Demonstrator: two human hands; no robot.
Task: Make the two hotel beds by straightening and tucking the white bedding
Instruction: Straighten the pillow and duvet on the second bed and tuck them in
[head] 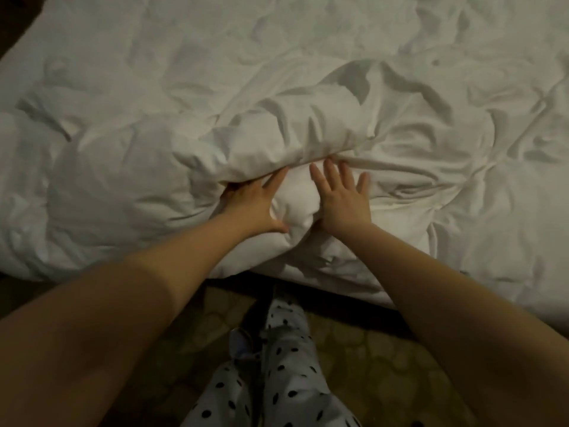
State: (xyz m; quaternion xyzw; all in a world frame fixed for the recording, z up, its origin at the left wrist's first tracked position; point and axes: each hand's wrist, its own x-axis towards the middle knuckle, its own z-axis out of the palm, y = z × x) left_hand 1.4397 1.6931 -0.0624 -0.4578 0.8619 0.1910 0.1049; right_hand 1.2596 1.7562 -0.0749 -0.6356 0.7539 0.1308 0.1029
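White duvet (pixel 400 87) fills the view beyond both hands, rumpled all over. Its near edge runs L-R across the frame, dropping a bit toward the right-hand side, and hangs over just under the wrists. A puffed fold (pixel 277 143) of it also runs roughly L-R, just past the fingertips, w/ its lip touching them

Left hand (pixel 254 203): arm stretched fwd, palm down on the duvet, thumb splayed toward the other hand, index finger straight & angled away. Released, pressing flat, no grasp seen, tho the outer fingers slip under the fold's lip & their tips are hidden there

Right hand (pixel 341 200): just beside the left, w/ a small hump of duvet between the two. Palm down, fingers straight & fanned, pointing away from the body, tips at the fold's base. Released, pressing flat; thumb mostly sunk in the cloth on the side facing the left hand

Below the forearms: dotted trousers (pixel 286 380) over patterned carpet (pixel 385 349). A small bluish thing sits just left of the trousers, too dim to make out. Duvet's far end & both sides are cut off by the frame; light is low, so fine creases blur
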